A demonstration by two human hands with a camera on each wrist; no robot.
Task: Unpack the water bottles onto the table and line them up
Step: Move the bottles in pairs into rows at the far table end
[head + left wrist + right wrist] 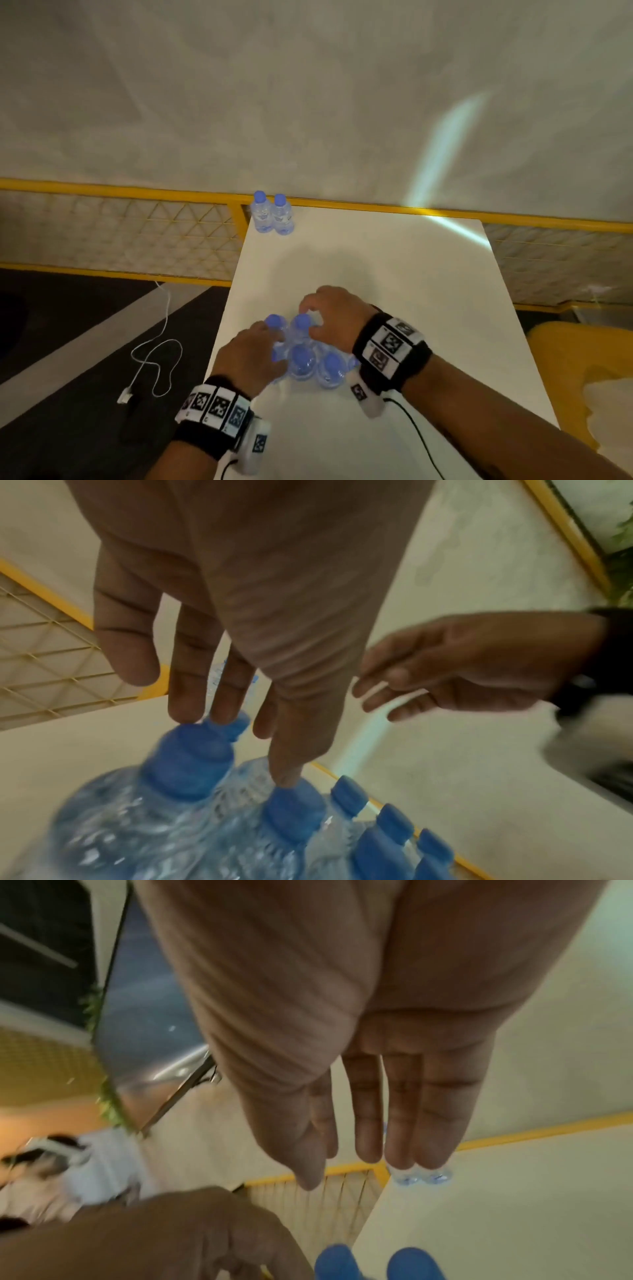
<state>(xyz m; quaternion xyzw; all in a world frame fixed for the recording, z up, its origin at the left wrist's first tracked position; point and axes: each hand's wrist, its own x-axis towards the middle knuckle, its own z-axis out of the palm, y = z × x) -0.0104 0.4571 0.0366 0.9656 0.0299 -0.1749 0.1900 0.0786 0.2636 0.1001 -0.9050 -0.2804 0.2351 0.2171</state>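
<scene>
1. Bottles first: a shrink-wrapped pack of clear plastic water bottles with blue caps (pixel 308 359) sits on the near part of the white rectangular bench (pixel 394 274), close to its left edge.
2. Two loose clear bottles with blue caps (pixel 272 214) stand upright and touching each other at the far left corner of the bench, well apart from the pack.
3. Left hand (pixel 251 358) is over the left side of the pack. In the left wrist view its fingers (pixel 188 674) are straight and a bit spread, tips touching the caps, not curled round anything.
4. Right hand (pixel 330 317) is at the far side of the pack. Head view makes the fingers look bent down by a cap, but the right wrist view shows them straight and close together (pixel 400 1110), nothing held.
5. Both wrists wear black bands with black-and-white square markers (pixel 390 346).
6. Off the bench: a yellow mesh railing (pixel 120 233) behind it, and a white cable (pixel 154 356) looped on the dark floor to the left.
</scene>
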